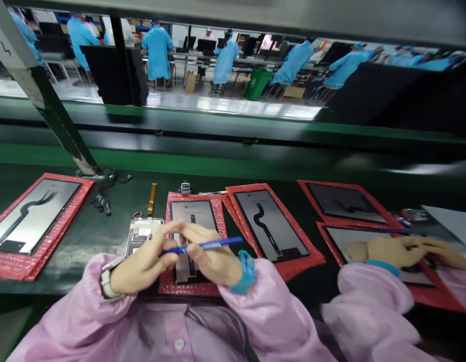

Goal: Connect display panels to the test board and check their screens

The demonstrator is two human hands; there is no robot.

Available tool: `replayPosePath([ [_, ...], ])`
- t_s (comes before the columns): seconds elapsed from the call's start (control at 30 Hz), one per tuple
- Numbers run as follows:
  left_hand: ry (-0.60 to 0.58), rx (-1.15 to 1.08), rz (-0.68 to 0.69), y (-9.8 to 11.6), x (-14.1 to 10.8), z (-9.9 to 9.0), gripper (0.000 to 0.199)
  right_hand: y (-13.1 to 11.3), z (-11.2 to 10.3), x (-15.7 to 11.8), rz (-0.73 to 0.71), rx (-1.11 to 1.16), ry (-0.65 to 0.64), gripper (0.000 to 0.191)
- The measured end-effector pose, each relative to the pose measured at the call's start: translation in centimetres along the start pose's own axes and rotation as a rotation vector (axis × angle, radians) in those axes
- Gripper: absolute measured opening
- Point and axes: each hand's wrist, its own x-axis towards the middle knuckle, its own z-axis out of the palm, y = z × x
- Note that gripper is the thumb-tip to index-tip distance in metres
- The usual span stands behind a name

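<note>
My left hand (144, 266) and my right hand (219, 264) meet, fingertips together, above an LCD panel (200, 211). A blue pen (221, 243) lies across both hands. Its left end is between my left thumb and fingers; my right thumb presses on its middle. The panel rests face down on red bubble-wrap bags (165, 284), its dark flex cable partly hidden by my hands. Left of it, partly behind my left hand, sits a small device with a bare circuit board (136, 236) and an orange ribbon cable (152, 198).
More panels on red bags lie at left (52, 206) and right (255, 206). Loose black flex cables (100, 198) and a small metal counter (185, 188) are on the bench. A co-worker's hands (391, 251) work at right. A post (59, 120) stands at left.
</note>
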Motion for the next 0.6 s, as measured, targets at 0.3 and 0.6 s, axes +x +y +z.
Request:
replayPosePath([
  [0.3,0.578,0.832,-0.396,-10.8,-0.5,-8.2,0.041,12.2,-1.5,7.4,0.414,-0.549,-0.115,0.067],
  [0.6,0.708,0.835,-0.286,-8.4,1.3,-7.0,0.031,12.7,0.1,8.0,0.434,-0.613,-0.181,0.062],
])
